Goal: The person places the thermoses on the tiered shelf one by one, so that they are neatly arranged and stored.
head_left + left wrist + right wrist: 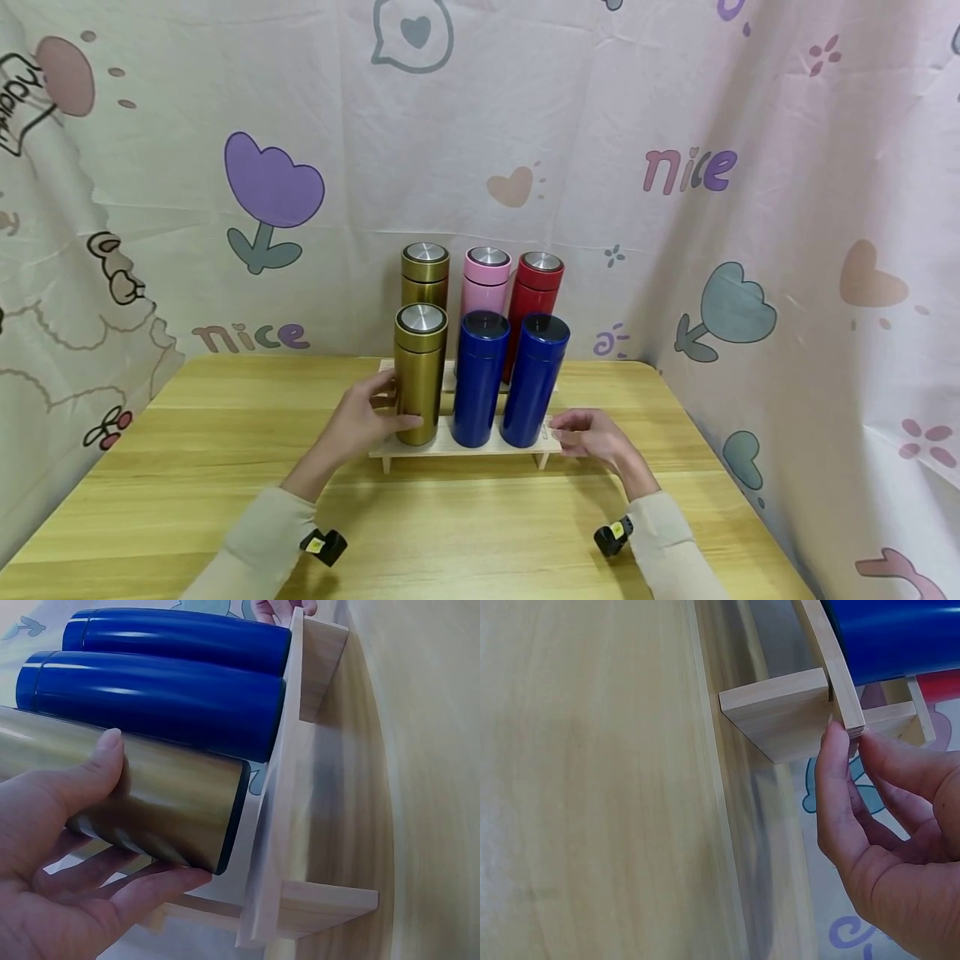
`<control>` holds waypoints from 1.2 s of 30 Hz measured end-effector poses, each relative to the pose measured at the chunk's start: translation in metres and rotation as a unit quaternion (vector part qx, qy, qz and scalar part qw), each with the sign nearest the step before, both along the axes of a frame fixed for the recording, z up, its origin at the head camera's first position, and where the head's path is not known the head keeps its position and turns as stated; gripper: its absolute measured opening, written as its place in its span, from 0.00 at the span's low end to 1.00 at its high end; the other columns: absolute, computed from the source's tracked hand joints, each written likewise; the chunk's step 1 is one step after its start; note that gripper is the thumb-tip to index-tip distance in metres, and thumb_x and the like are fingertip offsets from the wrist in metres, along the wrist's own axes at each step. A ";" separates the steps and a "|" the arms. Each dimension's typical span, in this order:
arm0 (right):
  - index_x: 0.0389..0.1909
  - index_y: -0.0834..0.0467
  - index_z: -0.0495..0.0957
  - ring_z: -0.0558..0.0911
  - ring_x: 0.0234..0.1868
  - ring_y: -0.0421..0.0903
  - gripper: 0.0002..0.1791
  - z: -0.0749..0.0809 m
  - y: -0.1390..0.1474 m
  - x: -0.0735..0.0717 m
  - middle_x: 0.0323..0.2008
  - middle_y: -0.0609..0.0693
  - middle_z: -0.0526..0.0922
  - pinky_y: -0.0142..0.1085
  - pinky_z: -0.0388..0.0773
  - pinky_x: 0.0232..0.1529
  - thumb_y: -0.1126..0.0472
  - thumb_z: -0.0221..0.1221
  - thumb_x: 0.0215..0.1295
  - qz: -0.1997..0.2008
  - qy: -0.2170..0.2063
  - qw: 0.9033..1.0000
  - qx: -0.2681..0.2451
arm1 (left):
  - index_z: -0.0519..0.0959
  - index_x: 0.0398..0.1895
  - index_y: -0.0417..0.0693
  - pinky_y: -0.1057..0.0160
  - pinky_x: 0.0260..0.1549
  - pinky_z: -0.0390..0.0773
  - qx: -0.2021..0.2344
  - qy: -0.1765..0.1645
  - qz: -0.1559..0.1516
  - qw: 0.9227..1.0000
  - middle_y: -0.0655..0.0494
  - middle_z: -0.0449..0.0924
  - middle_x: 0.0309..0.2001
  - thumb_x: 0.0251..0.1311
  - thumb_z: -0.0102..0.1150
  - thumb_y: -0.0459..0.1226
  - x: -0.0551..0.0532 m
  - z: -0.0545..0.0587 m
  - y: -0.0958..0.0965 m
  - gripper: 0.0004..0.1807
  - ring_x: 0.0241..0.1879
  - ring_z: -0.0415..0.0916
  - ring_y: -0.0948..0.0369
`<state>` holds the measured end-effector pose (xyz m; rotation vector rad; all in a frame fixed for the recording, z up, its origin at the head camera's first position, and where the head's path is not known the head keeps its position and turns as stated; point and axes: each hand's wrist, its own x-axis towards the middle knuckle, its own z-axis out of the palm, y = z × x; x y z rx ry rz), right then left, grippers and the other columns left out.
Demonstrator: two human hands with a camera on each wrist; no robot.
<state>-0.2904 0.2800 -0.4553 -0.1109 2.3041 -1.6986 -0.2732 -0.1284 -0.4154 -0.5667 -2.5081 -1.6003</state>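
My left hand (360, 423) grips a gold thermos flask (420, 375) at the front left of a small two-level wooden rack (480, 448). Thumb and fingers wrap its lower body. In the left wrist view, a narrow gap shows between the flask's dark base (234, 817) and the shelf board (276, 825). My right hand (592, 437) pinches the right end of the rack's front board (847, 705) between thumb and fingers. Two blue flasks, one in the middle (480, 383) and one at the right (534, 383), stand on the front level.
Behind, on the rear level, stand another gold flask (425, 279), a pink flask (486, 283) and a red flask (536, 287). The rack is on a wooden table (225, 467). A patterned cloth (525, 125) hangs behind and beside the table.
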 end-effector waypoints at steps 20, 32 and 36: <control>0.56 0.71 0.79 0.83 0.34 0.41 0.17 0.001 0.000 -0.001 0.38 0.50 0.83 0.35 0.89 0.41 0.67 0.63 0.71 -0.001 -0.001 1.000 0.008 | 0.68 0.74 0.37 0.42 0.58 0.83 0.007 -0.016 -0.001 1.000 0.33 0.76 0.66 0.56 0.78 0.40 0.001 -0.002 0.003 0.44 0.58 0.82 0.39; 0.56 0.72 0.78 0.83 0.34 0.41 0.17 0.001 0.000 0.000 0.37 0.50 0.82 0.35 0.89 0.41 0.67 0.63 0.71 0.003 0.001 1.000 0.002 | 0.68 0.74 0.39 0.44 0.56 0.85 0.004 -0.022 0.009 1.000 0.34 0.75 0.67 0.55 0.78 0.41 0.002 -0.003 0.004 0.44 0.59 0.82 0.38; 0.55 0.71 0.79 0.83 0.34 0.41 0.16 -0.002 0.001 -0.001 0.37 0.49 0.82 0.34 0.89 0.40 0.67 0.63 0.70 0.001 0.000 1.000 0.000 | 0.68 0.74 0.41 0.43 0.57 0.84 0.006 -0.024 0.009 1.000 0.36 0.75 0.68 0.54 0.79 0.40 0.001 -0.006 0.003 0.45 0.59 0.82 0.39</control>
